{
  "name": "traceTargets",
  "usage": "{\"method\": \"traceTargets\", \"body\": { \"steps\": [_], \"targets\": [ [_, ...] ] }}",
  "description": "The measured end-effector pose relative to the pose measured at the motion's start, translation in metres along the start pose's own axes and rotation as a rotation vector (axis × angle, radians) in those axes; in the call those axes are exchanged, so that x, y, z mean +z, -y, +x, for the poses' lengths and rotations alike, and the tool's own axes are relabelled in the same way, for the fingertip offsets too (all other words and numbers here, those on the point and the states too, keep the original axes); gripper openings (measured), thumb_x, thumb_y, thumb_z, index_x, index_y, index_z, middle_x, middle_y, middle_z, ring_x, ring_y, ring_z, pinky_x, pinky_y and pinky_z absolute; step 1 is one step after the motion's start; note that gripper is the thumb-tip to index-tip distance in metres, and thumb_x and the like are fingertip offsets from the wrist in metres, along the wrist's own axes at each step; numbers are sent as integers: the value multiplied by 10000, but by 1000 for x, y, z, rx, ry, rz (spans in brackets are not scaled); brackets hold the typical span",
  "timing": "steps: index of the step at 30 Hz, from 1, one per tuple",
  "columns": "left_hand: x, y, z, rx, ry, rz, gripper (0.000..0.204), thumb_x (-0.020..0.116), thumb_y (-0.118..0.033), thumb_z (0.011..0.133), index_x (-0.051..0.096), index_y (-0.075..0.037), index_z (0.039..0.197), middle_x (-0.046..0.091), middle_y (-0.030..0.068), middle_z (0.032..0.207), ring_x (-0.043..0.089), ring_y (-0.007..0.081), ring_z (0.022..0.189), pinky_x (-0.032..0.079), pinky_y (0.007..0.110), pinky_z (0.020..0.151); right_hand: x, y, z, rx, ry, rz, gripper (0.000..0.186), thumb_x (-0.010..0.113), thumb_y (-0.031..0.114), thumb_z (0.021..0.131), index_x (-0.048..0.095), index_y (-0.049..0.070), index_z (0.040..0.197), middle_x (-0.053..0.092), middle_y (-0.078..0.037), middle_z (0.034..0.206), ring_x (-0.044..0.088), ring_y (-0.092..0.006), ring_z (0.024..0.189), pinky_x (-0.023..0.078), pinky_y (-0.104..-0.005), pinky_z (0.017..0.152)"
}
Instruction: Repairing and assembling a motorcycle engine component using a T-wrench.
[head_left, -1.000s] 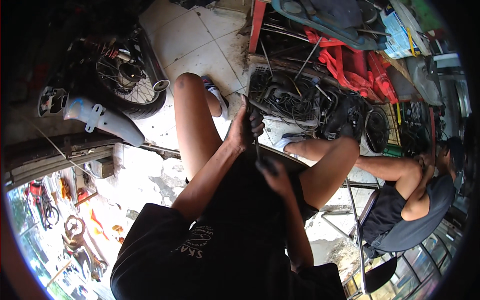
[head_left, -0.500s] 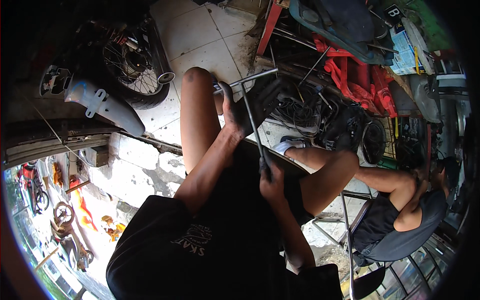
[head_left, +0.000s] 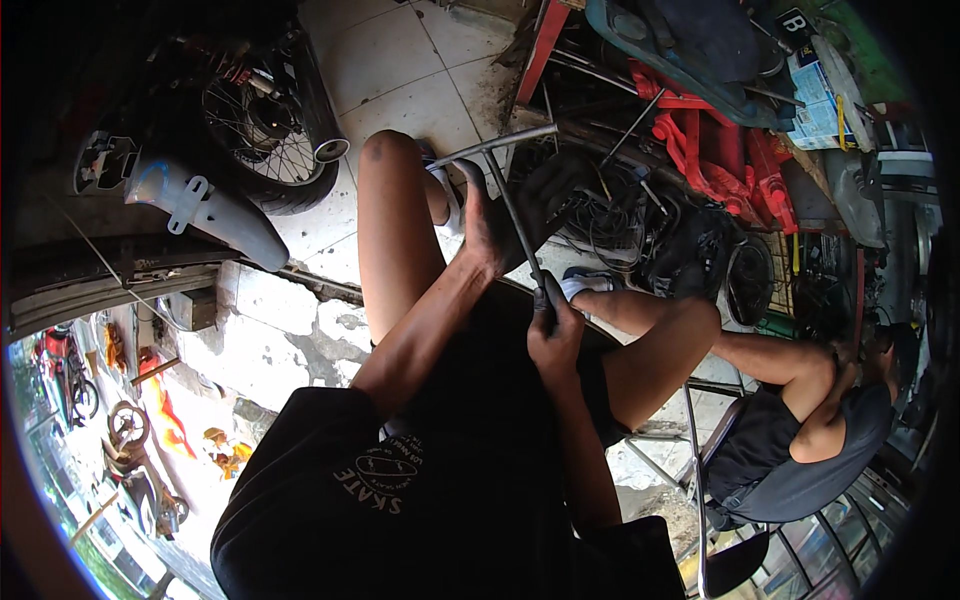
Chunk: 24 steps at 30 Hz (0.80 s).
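A long metal T-handle wrench (head_left: 516, 215) lies slantwise across my lap, its crossbar at the far end. My right hand (head_left: 553, 325), fingers blackened, is wrapped around the near end of the stem. My left hand (head_left: 490, 225) is spread out just behind the stem, thumb up near the crossbar and dark fingers stretched toward the right. Whether the left palm touches the stem I cannot tell. The lower tip of the wrench is hidden in my right fist.
A motorcycle wheel (head_left: 265, 140) and a grey fender (head_left: 215, 215) are at the far left. Red metal parts (head_left: 715, 165), cables and black parts (head_left: 625, 215) crowd the far right. Another person (head_left: 790, 420) sits close on my right, beside a metal-framed chair (head_left: 697, 470).
My right hand has shifted slightly away from me and to the right with the wrench's stem. My left hand has moved a little rightward, its fingers still spread.
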<state>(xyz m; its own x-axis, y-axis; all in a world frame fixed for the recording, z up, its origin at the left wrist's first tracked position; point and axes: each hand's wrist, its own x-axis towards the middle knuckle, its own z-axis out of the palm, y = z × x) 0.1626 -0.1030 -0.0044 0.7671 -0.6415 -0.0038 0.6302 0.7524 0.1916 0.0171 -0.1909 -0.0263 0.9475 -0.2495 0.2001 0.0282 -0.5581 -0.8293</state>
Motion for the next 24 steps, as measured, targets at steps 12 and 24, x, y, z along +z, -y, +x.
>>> {"method": "traceTargets", "body": {
  "steps": [12, 24],
  "targets": [
    [9, 8, -13, -11, -83, 55, 1166, 340, -862, 643, 132, -21, 1423, 193, 134, 1476, 177, 231, 1364, 94, 345, 1115, -2, -2, 36, 217, -42, -7, 302, 493, -15, 758, 594, -59, 1039, 639, -219, 798, 643, -296, 727, 487, -330, 644],
    [13, 19, -25, -138, 41, -295, 1119, 456, -782, 678, 205, 51, 1383, 202, 200, 1457, 220, 281, 1353, 174, 348, 1116, -31, -64, 53, 396, -229, 125, 227, 498, 81, 896, 593, -37, 1065, 586, -90, 716, 549, -141, 576, 429, -276, 538]
  ]
}}
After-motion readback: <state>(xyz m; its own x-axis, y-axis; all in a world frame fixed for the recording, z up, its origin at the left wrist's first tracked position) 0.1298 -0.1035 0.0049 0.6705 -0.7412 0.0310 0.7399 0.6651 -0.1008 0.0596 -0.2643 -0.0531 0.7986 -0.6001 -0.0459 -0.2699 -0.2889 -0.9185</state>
